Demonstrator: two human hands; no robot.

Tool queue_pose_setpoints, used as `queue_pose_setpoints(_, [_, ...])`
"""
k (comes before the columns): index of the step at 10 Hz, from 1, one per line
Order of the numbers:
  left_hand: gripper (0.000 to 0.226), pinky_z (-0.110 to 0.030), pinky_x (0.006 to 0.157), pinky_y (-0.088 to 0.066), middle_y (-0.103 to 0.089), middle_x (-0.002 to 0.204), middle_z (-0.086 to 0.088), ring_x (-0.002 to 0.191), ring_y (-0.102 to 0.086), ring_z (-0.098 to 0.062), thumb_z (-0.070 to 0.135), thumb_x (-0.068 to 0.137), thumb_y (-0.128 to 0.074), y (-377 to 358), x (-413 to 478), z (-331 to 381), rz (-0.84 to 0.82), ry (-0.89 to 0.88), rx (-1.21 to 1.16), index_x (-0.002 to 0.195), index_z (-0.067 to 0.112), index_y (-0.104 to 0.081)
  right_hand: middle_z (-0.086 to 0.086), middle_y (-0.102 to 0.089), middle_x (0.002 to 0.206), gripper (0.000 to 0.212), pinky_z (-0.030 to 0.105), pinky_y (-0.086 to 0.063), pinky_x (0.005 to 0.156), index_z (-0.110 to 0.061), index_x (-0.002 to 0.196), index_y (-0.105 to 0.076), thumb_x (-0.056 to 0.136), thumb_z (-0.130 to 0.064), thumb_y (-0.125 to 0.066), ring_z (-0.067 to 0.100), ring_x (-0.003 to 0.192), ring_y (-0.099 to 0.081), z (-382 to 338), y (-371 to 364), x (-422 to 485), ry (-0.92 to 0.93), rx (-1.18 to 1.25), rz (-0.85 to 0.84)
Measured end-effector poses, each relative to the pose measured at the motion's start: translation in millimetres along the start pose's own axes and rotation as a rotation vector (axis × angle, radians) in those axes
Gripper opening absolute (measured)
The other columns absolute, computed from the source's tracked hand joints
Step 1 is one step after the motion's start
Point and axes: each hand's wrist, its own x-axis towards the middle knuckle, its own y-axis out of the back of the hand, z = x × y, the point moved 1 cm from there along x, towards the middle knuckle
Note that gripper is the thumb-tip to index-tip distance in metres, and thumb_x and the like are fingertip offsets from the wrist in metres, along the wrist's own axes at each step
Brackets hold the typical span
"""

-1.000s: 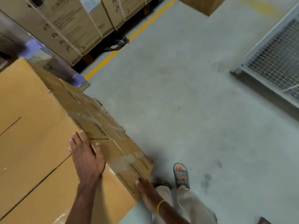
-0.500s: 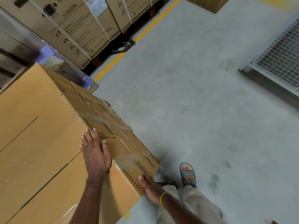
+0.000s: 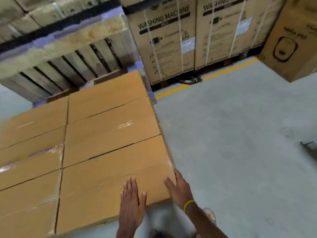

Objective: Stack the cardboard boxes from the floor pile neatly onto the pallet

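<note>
**Both hands flat on the near corner box of a stacked layer**

The concrete floor (image 3: 231,143), grey, smooth and faintly stained, fills the right half of the view; a yellow painted line (image 3: 205,78) crosses it toward 1 o'clock. At 12 o'clock stand tall printed cartons (image 3: 164,43) marked "WASHING MACHINE", bound with pale straps. At 10 o'clock a slatted wooden pallet (image 3: 68,54) leans on edge, blurred by motion.

The stacked cardboard boxes (image 3: 106,127) occupy the left and centre: plain tan, rectangular, flat-topped, laid edge to edge in two columns with dark seams between them; clear tape glints on those at 9 o'clock. What they rest on is hidden.

The near corner box (image 3: 106,182) lies at 6 o'clock. The left hand (image 3: 132,201) rests palm-down on its top, fingers straight and slightly spread, grasping nothing. The right hand (image 3: 178,189), at 5 o'clock, is laid over the box's right corner, fingers extended and loosely parted, thumb on the top face; it presses rather than grips. A yellow band (image 3: 188,204) circles the right wrist.
</note>
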Motion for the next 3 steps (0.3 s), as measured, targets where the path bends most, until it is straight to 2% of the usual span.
queue_pose_setpoints(1, [0.111, -0.044, 0.128, -0.005, 0.026, 0.163, 0.004, 0.161, 0.007, -0.025, 0.086, 0.075, 0.013, 1, -31, -55, -0.002, 0.091, -0.003, 0.159, 0.014, 0.017, -0.002, -0.048, 0.15, 0.077, 0.038, -0.035, 0.116, -0.014, 0.149, -0.042, 0.088, -0.058, -0.06, 0.019, 0.139, -0.045, 6, -16, -16, 0.071, -0.23, 0.038])
queue_pose_setpoints(2, [0.117, -0.041, 0.127, -0.002, 0.016, 0.171, -0.001, 0.161, 0.004, -0.025, 0.089, 0.074, 0.018, 12, -55, -111, -0.025, 0.133, -0.038, 0.163, 0.014, 0.009, 0.005, -0.031, 0.162, 0.085, 0.039, -0.023, 0.123, -0.014, 0.153, -0.038, 0.087, -0.065, -0.058, 0.024, 0.15, -0.026, 10, -37, -33, 0.084, -0.413, 0.064])
queue_pose_setpoints(3, [0.094, -0.035, 0.124, 0.002, 0.013, 0.172, -0.002, 0.161, 0.003, -0.024, 0.075, 0.093, -0.002, 25, -66, -164, 0.01, 0.08, 0.038, 0.166, 0.016, 0.004, 0.009, -0.029, 0.163, 0.084, 0.036, -0.019, 0.123, -0.012, 0.153, -0.038, 0.088, -0.06, -0.061, 0.024, 0.152, -0.023, 4, -61, -48, 0.123, -0.443, 0.117])
